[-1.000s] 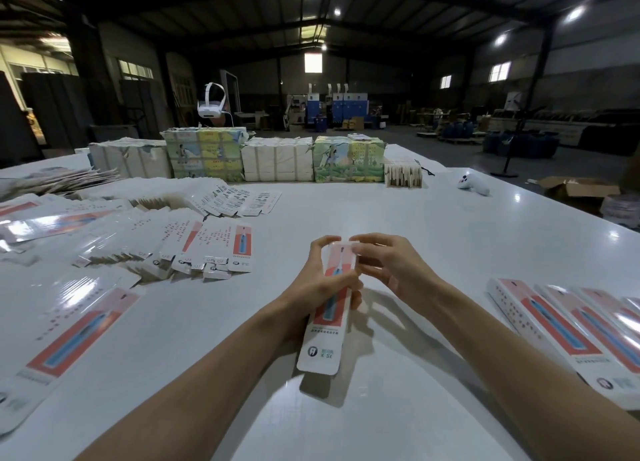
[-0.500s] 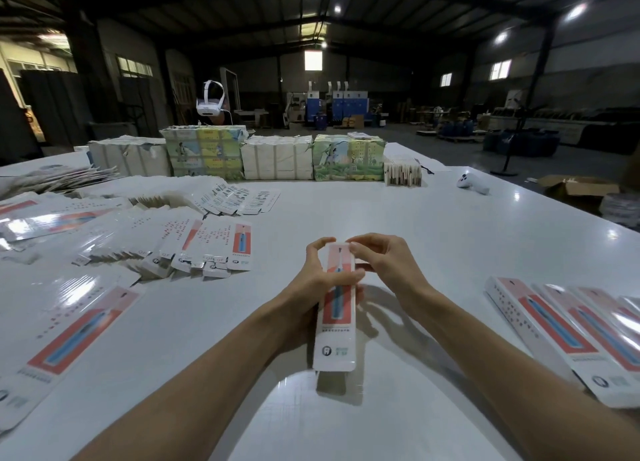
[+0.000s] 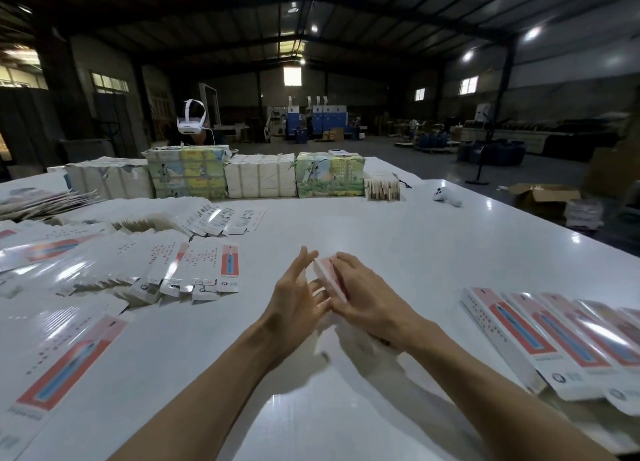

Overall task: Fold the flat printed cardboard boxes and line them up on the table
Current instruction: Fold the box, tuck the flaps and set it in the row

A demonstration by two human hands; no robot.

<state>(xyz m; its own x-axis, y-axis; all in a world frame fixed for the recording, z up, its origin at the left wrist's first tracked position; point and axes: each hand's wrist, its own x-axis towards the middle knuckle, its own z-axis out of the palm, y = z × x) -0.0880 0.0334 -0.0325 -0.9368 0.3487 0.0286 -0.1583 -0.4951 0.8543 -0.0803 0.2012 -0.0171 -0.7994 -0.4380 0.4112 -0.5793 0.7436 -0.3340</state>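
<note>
My right grip (image 3: 367, 298) is clasped on the long white-and-pink printed cardboard box (image 3: 327, 275). The fingers curl over its upper face, so the box lies on the 9 o'clock side of that palm, and its far end sticks out past my fingertips toward 11 o'clock. My left grip (image 3: 298, 298) is released, its fingers straight and spread, pointing to 12 o'clock just beside the box's left long side. Motion blur keeps me from telling whether they touch it. The box sits between my two palms, over the middle of the glossy white tabletop (image 3: 381, 225), and its near end is lost behind my hands and in the blur. At 3 o'clock, well apart from my hands, a row of folded white boxes with red-and-blue fronts (image 3: 554, 339) lies side by side, each touching the next. At 9 to 10 o'clock there is a fanned spread of flat white printed box blanks (image 3: 194, 263), overlapping one another. Along the far edge at 12 o'clock stand wrapped bundles of white and green-yellow printed stock (image 3: 259, 180). A small white controller (image 3: 446, 196) lies at 1 o'clock.
</note>
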